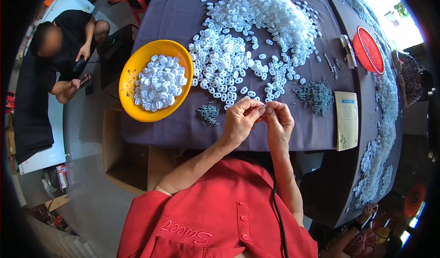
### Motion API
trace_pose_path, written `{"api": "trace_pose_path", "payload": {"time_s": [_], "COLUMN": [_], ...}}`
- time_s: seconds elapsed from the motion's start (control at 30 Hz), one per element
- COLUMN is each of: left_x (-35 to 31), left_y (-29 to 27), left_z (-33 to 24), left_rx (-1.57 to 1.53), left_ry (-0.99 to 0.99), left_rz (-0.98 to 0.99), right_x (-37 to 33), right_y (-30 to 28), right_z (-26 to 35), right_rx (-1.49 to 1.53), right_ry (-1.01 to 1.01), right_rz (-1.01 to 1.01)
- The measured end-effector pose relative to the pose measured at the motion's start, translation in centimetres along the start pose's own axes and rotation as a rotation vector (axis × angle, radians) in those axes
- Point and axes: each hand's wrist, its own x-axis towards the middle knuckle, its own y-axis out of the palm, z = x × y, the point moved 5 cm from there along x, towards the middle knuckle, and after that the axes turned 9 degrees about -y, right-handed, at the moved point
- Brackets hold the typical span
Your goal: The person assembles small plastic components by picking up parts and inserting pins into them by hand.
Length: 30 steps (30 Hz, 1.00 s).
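My left hand (241, 121) and my right hand (279, 124) meet fingertip to fingertip over the table's near edge, both closed in a pinch. A whitish bit shows between the fingertips, mostly hidden; it looks like one of the small white oval plastic pieces. Just beyond my hands spreads a large heap of these two-holed pieces (220, 61). A small pile of grey-green metal screws or pins (208, 114) lies left of my left hand. To the right of my right hand sits a bigger pile of the same metal parts (315, 96).
A yellow bowl (126, 79) full of white pieces stands at left. A paper booklet (347, 120), small tools (331, 63) and a red mesh basket (368, 50) are at right. Below the table's left corner is a cardboard box (123, 155). Other people sit around, one (68, 56) at far left.
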Motion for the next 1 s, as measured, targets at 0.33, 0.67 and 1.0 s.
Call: {"api": "trace_pose_path", "payload": {"time_s": [0.33,0.67,1.0], "left_x": [-0.2,0.0,0.1], "left_y": [0.1,0.7,0.6], "left_z": [-1.2,-1.4,-1.7], "left_rx": [0.043,0.171,0.195], "left_ry": [-0.126,-0.057,-0.08], "left_rz": [0.022,0.132,0.17], "right_x": [0.6,0.7,1.2], "right_y": [-0.1,-0.4,-0.3], "right_z": [1.6,1.8,2.8], "right_rx": [-0.012,-0.138,-0.414], "right_ry": [-0.009,-0.045,-0.094], "right_rz": [0.059,0.181,0.27]}}
